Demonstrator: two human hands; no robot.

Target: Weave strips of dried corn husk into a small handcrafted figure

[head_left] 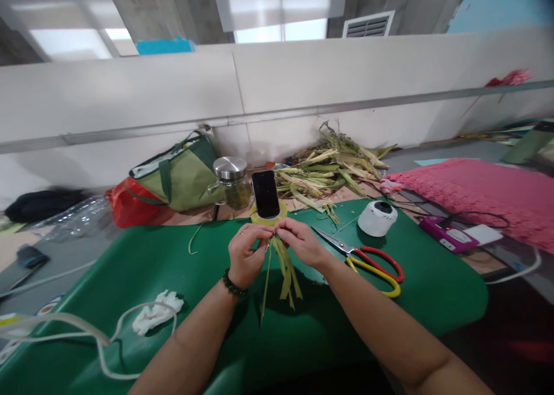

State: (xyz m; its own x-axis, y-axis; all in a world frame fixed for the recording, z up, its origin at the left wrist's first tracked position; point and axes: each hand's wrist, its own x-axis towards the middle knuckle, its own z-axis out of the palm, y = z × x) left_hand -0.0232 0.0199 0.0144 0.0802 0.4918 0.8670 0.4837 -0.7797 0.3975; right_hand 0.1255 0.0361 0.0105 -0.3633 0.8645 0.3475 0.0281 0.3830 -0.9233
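Close together in the middle, my left hand (247, 255) and my right hand (302, 243) both pinch the top of a small bunch of pale green plant-leaf strips (285, 271), which look like corn husk. The strips hang below the fingertips, one narrow strip apart on the left. What exactly lies between the fingertips is too small to see. Right of my right hand lie large scissors (361, 258) with one red and one yellow handle, blades parted. Behind them stands a white spool (376, 218), a thin thread trailing from it. A dark-screened phone (265, 193) leans upright just beyond my hands.
Green mat (208, 291) covers the table. At the back are a roll of yellowish tape (277, 211), a lidded glass jar (234, 181), a green bag (177, 173) and piled husks (337, 158). Left lie crumpled tissue (158, 312) and a white cable (104, 340); right, a purple power strip (448, 233).
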